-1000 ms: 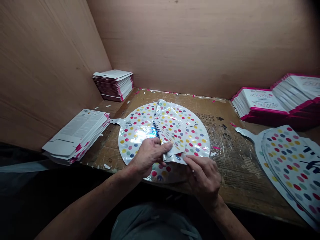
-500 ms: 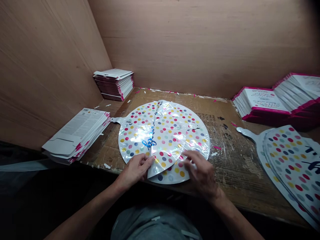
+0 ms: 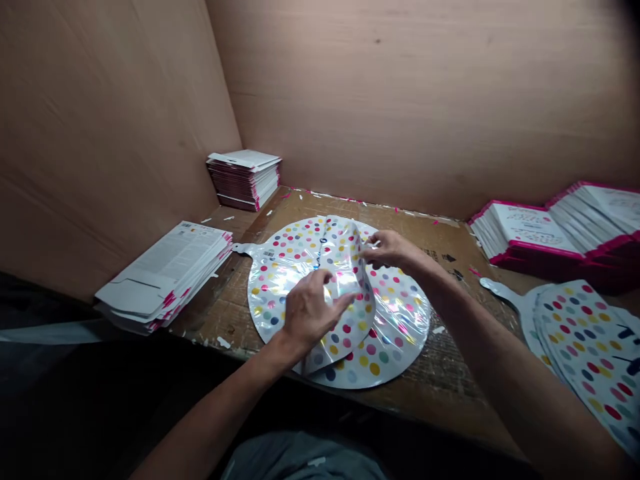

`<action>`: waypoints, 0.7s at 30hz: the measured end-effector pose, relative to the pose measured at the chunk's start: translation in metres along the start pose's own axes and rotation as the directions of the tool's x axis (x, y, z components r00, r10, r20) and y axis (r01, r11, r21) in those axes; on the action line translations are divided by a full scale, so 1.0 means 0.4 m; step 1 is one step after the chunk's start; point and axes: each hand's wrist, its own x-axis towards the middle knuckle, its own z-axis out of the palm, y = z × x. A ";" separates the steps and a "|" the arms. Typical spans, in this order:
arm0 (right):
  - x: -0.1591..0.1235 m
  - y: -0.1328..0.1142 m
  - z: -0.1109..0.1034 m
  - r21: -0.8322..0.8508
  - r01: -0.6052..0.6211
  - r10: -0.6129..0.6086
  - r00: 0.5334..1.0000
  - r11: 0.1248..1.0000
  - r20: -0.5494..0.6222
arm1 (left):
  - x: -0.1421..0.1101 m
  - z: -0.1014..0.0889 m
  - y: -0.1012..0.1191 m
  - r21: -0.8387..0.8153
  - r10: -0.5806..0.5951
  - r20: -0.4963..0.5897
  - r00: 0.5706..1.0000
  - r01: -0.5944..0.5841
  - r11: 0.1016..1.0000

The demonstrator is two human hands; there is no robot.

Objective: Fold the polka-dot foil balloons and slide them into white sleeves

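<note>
Left hand [image 3: 313, 313] and right hand [image 3: 393, 250] on a polka-dot foil balloon [image 3: 400, 333]
The left hand lies open against the folded flap [image 3: 350, 340]; the right pinches its far edge. The balloon lies flat mid-counter [image 3: 450, 353], with more balloons [image 3: 590, 347] stacked right.

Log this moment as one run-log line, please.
left hand: against folded flap | right hand: at flap's top edge | item: polka-dot foil balloon | surface: cardboard-covered bench
</note>
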 end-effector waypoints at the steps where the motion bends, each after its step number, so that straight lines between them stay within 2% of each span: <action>1: -0.005 -0.040 0.009 0.146 0.063 -0.063 0.998 0.987 -0.005 | 0.026 0.010 0.014 -0.006 -0.011 -0.034 0.999 0.011 1.000; 3: -0.016 -0.116 0.031 0.381 0.204 -0.208 0.978 0.902 -0.031 | 0.073 0.021 0.022 -0.069 -0.065 -0.071 0.995 0.060 0.996; 6: -0.031 -0.184 0.069 0.506 0.368 -0.345 0.928 0.780 -0.144 | 0.120 0.006 -0.029 -0.305 -0.175 -0.111 0.978 0.134 0.943; 8: -0.038 -0.194 0.099 0.499 0.431 -0.337 0.902 0.752 -0.270 | 0.134 -0.019 -0.089 -0.509 -0.249 -0.095 0.964 0.168 0.844; 10: -0.045 -0.189 0.138 0.460 0.453 -0.327 0.886 0.764 -0.329 | 0.139 -0.047 -0.143 -0.678 -0.292 0.000 0.956 0.214 0.703; 13: -0.052 -0.186 0.202 0.397 0.446 -0.343 0.889 0.802 -0.304 | 0.139 -0.076 -0.184 -0.826 -0.329 0.112 0.938 0.272 0.494; 16: -0.045 -0.201 0.245 0.342 0.402 -0.336 0.911 0.849 -0.238 | 0.142 -0.085 -0.185 -0.899 -0.376 0.134 0.917 0.272 0.343; 18: -0.031 -0.209 0.256 0.315 0.387 -0.347 0.921 0.867 -0.177 | 0.144 -0.084 -0.182 -0.913 -0.370 0.174 0.913 0.290 0.286; 21: -0.004 -0.209 0.257 0.312 0.391 -0.374 0.920 0.866 -0.114 | 0.146 -0.080 -0.189 -0.901 -0.333 0.223 0.916 0.324 0.287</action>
